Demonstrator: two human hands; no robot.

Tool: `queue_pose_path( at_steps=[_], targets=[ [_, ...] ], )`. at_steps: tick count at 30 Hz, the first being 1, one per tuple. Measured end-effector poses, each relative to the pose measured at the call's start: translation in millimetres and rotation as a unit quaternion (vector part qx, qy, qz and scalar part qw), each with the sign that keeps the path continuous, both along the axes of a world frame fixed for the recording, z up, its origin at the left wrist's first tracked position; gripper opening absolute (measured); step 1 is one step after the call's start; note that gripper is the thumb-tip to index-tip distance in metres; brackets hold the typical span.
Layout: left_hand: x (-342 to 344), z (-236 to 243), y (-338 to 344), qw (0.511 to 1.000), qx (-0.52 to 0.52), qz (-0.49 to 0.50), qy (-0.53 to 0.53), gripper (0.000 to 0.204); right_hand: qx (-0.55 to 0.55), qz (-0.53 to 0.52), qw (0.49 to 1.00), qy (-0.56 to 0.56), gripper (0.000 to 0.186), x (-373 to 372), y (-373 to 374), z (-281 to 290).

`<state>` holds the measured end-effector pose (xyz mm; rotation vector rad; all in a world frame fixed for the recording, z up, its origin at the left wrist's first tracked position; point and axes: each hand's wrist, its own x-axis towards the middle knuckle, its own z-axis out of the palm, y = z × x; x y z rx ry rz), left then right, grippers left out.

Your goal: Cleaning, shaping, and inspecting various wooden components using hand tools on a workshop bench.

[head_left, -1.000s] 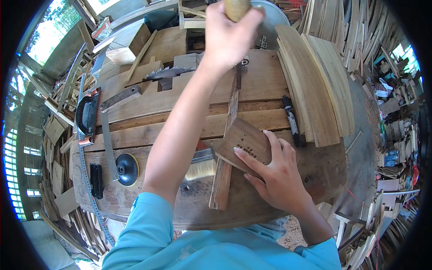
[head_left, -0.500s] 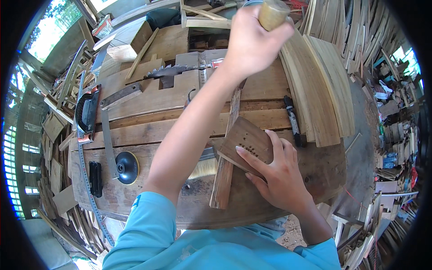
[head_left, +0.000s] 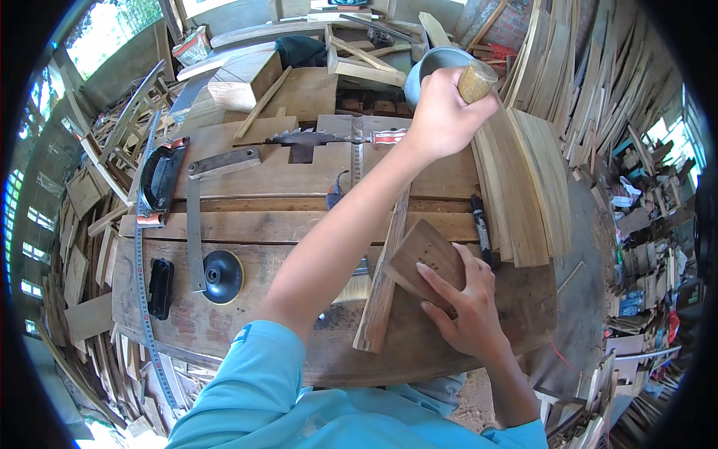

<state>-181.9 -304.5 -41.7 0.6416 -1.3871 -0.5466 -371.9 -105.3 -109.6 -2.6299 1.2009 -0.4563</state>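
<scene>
My left hand (head_left: 449, 120) is raised over the far part of the bench, closed round a thick, round wooden handle (head_left: 479, 81); the rest of that tool is hidden. Near the front right, my right hand (head_left: 471, 299) grips a brown wooden block (head_left: 420, 253) by its right side, index finger laid over the top. Several small dark holes dot the block's upper face. Its left edge meets a narrow, rough wood strip (head_left: 378, 314). Partly behind the strip and my left forearm lies a bristle brush (head_left: 353, 290). A dark marker pen (head_left: 481, 224) lies beyond the block.
On the bench's left are a sanding pad disc (head_left: 223, 277), a try square (head_left: 224, 162), a black-handled tool (head_left: 159, 183), a black case (head_left: 160, 288) and a measuring tape (head_left: 140, 277). A toothed blade (head_left: 299, 138) lies farther back. Long boards (head_left: 516, 187) stretch along the right; a bowl (head_left: 415, 78) stands behind.
The view has tilted up, bringing more of the bench's far side and the bowl into sight. My left hand, still raised with the handle, sits slightly lower. My right hand keeps hold of the block.
</scene>
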Motion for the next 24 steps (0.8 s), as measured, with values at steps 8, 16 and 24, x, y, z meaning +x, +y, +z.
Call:
queue_pose_path(
  at_steps=[8, 16, 24],
  targets=[
    [2.5, -3.5, -3.8, 1.0, -0.005, 0.009, 0.018, 0.02, 0.047, -0.094, 0.976, -0.191, 0.064, -35.2, 2.7, 66.8],
    [-3.2, 0.3, 5.5, 1.0, 0.009, 0.013, -0.007, 0.019, -0.258, -0.044, 0.957, -0.127, 0.06, -25.9, -73.0, 208.7],
    [-12.6, 0.7, 0.8, 0.991, -0.123, 0.022, 0.045, 0.017, -0.398, 0.062, 0.914, 0.04, 0.044, 60.4, -135.8, 197.1]
  ],
)
